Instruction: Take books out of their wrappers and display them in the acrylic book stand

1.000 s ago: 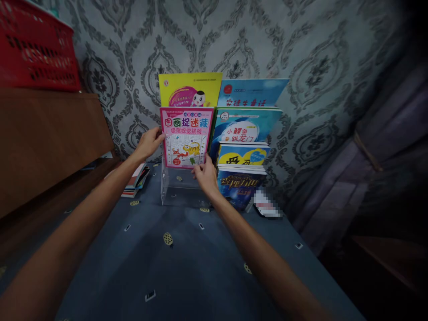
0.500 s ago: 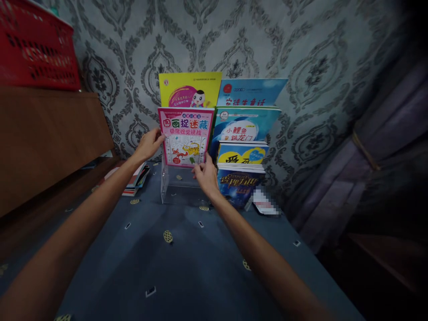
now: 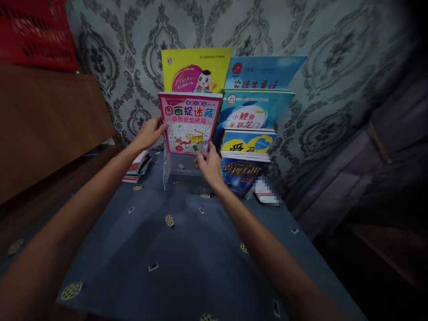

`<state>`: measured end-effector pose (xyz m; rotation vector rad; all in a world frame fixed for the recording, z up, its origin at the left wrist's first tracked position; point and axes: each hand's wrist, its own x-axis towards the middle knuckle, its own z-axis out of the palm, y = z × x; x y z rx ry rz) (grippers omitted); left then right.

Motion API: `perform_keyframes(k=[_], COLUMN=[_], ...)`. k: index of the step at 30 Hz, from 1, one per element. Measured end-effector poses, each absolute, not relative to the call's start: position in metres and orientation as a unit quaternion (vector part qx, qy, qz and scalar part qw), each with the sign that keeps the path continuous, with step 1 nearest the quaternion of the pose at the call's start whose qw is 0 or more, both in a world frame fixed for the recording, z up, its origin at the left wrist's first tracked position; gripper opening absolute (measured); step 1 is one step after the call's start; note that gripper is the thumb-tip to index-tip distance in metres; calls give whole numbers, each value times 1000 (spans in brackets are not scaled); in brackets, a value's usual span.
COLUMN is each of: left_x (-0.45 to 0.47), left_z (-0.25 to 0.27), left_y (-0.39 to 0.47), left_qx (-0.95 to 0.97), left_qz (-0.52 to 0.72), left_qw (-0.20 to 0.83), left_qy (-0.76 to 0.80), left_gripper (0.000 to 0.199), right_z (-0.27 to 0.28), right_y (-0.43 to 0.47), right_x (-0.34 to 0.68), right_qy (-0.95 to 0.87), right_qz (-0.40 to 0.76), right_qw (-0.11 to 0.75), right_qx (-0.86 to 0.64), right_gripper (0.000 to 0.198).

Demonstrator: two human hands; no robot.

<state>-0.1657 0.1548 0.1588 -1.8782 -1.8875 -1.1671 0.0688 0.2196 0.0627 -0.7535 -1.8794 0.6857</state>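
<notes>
A pink picture book (image 3: 189,127) stands upright in a clear acrylic book stand (image 3: 182,171), in front of a taller yellow book (image 3: 197,69). My left hand (image 3: 151,132) grips the pink book's left edge, its thumb by the cover. On the opposite side, my right hand (image 3: 210,164) holds the lower right edge between thumb and fingers. To the right rise stepped books: a blue book (image 3: 264,71) at the back, a teal book (image 3: 257,109), a yellow-and-blue book (image 3: 249,141) and a dark blue book (image 3: 245,176) in front.
A small stack of books (image 3: 137,168) lies left of the stand, by a wooden cabinet (image 3: 56,129) bearing a red basket (image 3: 36,35). A pixelated flat object (image 3: 266,192) lies right. Patterned wallpaper backs the cloth-covered table (image 3: 180,249); a curtain (image 3: 347,178) hangs at right.
The camera view has tilted down and come a little closer, so the books appear higher and larger. Both hands still hold the pink book, with little visible movement relative to the stand.
</notes>
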Motion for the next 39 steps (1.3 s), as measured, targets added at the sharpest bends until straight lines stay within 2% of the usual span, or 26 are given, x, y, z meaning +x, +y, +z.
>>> perform_keyframes(k=[8,14,17,21,26,30,35,39], left_x=[-180,-182,-180,-181,-195,-213,-228,-228], left_z=[152,143,140,134,105,67,21,-9], left_y=[148,147,146,140,118,92,64,54], left_qx=[-681,-684,-679,-671,-623,-561,-511,-485], left_qz=[-399,-419,-417,-428,-454,-440,-382,-373], left_qw=[85,54,37,15,0,34,154,186], left_qy=[-609,-595,-603,-605,-637,-701,-754,-769], left_gripper=[34,31,30,30,29,28,19,17], right_z=[54,48,38,22,-3,-25,-38,-32], right_y=[218,206,200,195,186,175,168,170], right_x=[72,75,77,80,87,94,97,93], right_qy=[-782,-796,-814,-853,-908,-929,-929,-926], right_qz=[275,257,224,146,84,44,-6,8], right_qw=[481,465,432,391,288,270,278,273], right_qx=[-284,-290,-317,-314,-292,-249,-245,-261], right_gripper=[75,71,66,50,37,44,54,46])
